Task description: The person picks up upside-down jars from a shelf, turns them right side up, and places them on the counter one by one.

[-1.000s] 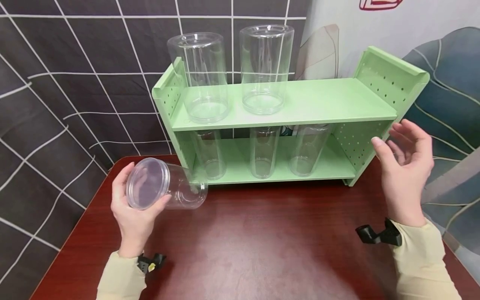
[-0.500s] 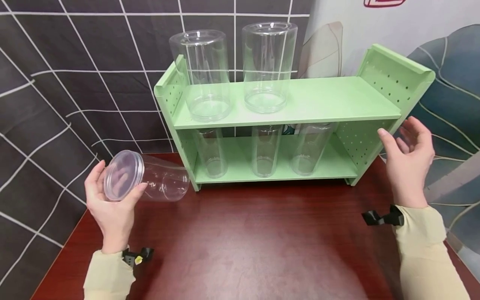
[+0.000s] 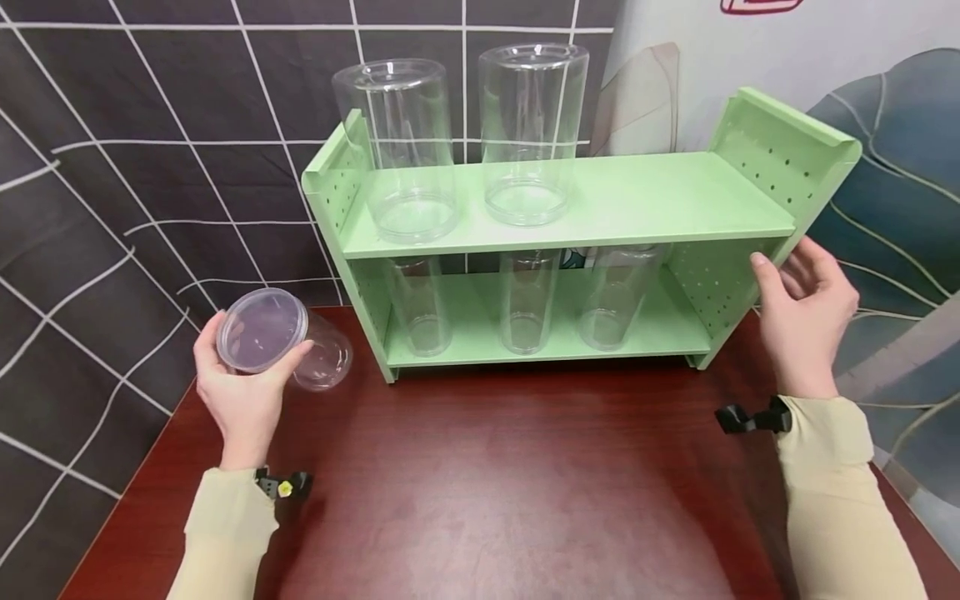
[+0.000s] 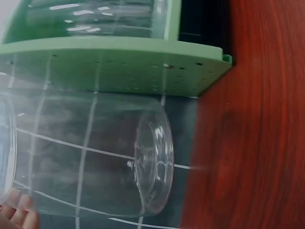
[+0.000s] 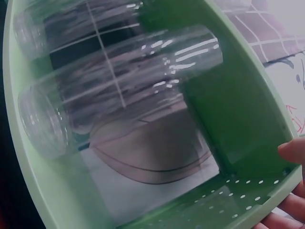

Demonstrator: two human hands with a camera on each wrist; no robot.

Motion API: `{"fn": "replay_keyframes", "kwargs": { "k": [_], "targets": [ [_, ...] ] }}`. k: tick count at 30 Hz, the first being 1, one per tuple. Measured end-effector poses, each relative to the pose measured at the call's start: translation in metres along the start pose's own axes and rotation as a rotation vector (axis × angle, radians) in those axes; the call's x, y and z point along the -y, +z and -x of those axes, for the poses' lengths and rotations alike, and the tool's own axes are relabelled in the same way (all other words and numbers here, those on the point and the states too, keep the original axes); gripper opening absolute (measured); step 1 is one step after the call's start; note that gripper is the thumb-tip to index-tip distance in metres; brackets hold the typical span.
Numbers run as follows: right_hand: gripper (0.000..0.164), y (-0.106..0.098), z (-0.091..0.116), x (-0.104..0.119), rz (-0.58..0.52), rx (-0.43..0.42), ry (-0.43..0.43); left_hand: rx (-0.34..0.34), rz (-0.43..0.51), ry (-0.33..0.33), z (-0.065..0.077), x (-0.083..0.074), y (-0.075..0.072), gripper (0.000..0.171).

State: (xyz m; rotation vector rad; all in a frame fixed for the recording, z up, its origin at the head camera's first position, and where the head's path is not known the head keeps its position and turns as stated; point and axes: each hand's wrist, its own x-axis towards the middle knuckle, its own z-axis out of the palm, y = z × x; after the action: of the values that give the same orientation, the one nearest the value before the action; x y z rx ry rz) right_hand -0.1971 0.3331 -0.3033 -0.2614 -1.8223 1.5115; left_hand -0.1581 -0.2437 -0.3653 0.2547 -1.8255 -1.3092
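My left hand (image 3: 243, 400) grips a clear plastic jar (image 3: 324, 354) around its lidded end. The jar's translucent lid (image 3: 262, 329) faces up toward the head camera, and its base tilts away to the right, above the table. Beside it stands a green two-tier shelf rack (image 3: 645, 196); the left wrist view shows the jar alongside the rack's side panel (image 4: 119, 71). My right hand (image 3: 810, 321) holds the rack's right side panel, thumb on the inner side and fingers outside, partly hidden behind the panel.
Two large clear jars (image 3: 408, 150) stand on the left part of the top tier. Several clear jars, one of them a slim jar (image 3: 527, 308), stand on the lower tier. A dark gridded cloth (image 3: 112, 250) hangs behind the red-brown table (image 3: 525, 467).
My right hand has moved in from beside the rack onto its right panel. My left hand has carried the jar leftward, away from the rack, and turned its lid upward.
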Motion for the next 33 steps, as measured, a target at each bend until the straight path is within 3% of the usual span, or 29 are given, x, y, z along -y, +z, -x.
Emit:
{"fn": "replay_keyframes", "kwargs": {
  "k": [3, 11, 22, 33],
  "targets": [
    [0.045, -0.001, -0.002, 0.0, 0.064, -0.008, -0.016, 0.019, -0.065, -0.032, -0.005, 0.007, 0.007, 0.095],
    [0.038, -0.005, -0.01, 0.0, 0.131, -0.018, -0.013, 0.085, -0.083, -0.115, -0.018, 0.021, 0.025, 0.097],
    [0.036, -0.009, -0.016, -0.002, 0.135, 0.034, -0.032, 0.106, -0.112, -0.128, -0.033, 0.037, 0.041, 0.097],
    [0.033, -0.016, -0.016, -0.003, 0.243, 0.037, -0.108, 0.125, -0.131, -0.154, -0.037, 0.048, 0.047, 0.098]
  ]
}}
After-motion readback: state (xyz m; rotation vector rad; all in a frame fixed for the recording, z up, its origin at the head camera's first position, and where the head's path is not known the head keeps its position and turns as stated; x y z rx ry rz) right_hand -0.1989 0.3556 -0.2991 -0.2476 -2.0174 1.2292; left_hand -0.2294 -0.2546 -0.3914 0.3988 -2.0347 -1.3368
